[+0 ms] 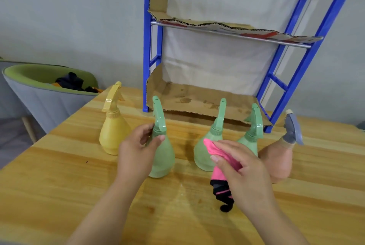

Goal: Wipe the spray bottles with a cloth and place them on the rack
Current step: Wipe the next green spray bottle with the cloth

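The green bottle [163, 158] stands upright on the table [59, 185], at the front of a loose row of bottles. It looks like thin matte plastic, probably light and slightly springy, and smooth enough to slip if wet, so the narrow neck under the trigger seems the safest hold. The left hand [138, 146] grips it there, thumb and fingers curled round the shoulder. The right hand [243, 167] pinches a soft pink cloth [219, 152], which hangs limp just beside a second green bottle [203, 156]. A yellow bottle [113, 136] stands close on the left. Behind, the rack [320, 33] offers a cardboard-lined bottom shelf [197, 98] with open room above it.
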